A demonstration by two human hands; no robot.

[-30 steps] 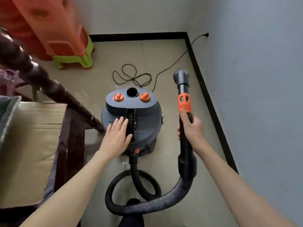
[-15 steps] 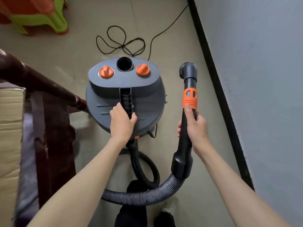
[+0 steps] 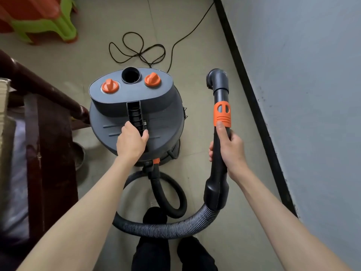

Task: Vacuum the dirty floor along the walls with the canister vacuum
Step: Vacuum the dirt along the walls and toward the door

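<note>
A pale wall point(image 3: 304, 94) runs down the right side, edged at the bottom by a black baseboard point(image 3: 252, 98), and the beige tiled floor point(image 3: 93, 55) fills the rest of the view. On the left stands dark wooden furniture point(image 3: 50, 133) with a sheet of cardboard point(image 3: 4, 98) at its outer edge; what lies under it is blurred. At the top left sits a stack of plastic stools point(image 3: 39, 18), orange above green.

The canister vacuum point(image 3: 136, 114) stands on the floor in the middle, near the wall but apart from it. Its grey drum has an open round port between two orange knobs point(image 3: 152, 80) on top, and the inside of the port is too dark to read. A black ribbed carry handle point(image 3: 134, 116) runs down the lid. The corrugated hose point(image 3: 166, 225) leaves the near side of the drum, loops over the floor in front of the person's dark trouser legs point(image 3: 156, 251) and rises into the black wand point(image 3: 219, 145), which has an orange collar point(image 3: 222, 114) and an angled nozzle end point(image 3: 216, 78) lifted clear of the floor. A thin black power cord point(image 3: 136, 49) lies tangled beyond the drum and trails toward the baseboard.

The left hand point(image 3: 131, 141) is curled around the near end of the carry handle. The right hand point(image 3: 229, 151) is wrapped round the wand just below the orange collar, thumb lying along the tube, between the drum and the wall.
</note>
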